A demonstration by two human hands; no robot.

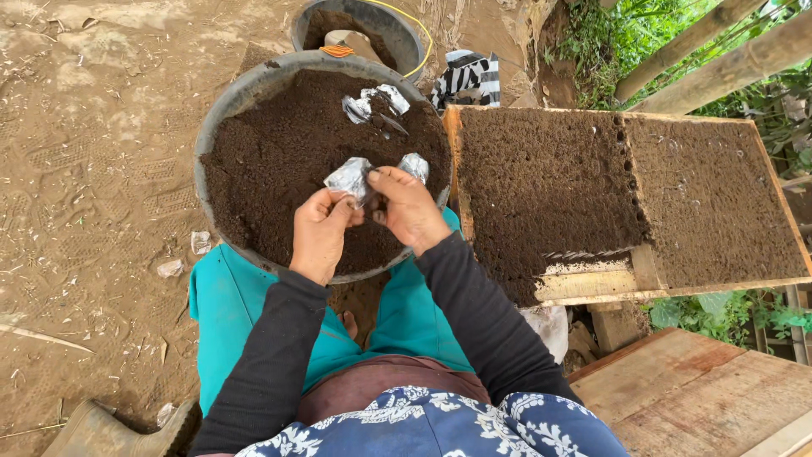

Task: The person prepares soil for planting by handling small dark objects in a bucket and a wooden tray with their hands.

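Observation:
My left hand (320,234) and my right hand (409,208) meet over a large grey basin (222,114) full of dark soil. Between them they hold a small crumpled silver plastic bag (350,177), the left pinching one side, the right gripping the other with a silver edge (414,165) showing above its fingers. Another crumpled silver bag (375,103) lies on the soil at the basin's far side. My arms are in black sleeves, and the basin sits against my teal-clad knees.
A wooden seed tray (630,279) packed with dark soil stands to the right on blocks. A second grey basin (397,34) sits behind the first. Bamboo poles (719,59) and greenery lie far right, wooden boards (694,389) lower right, a boot (110,432) lower left on bare earth.

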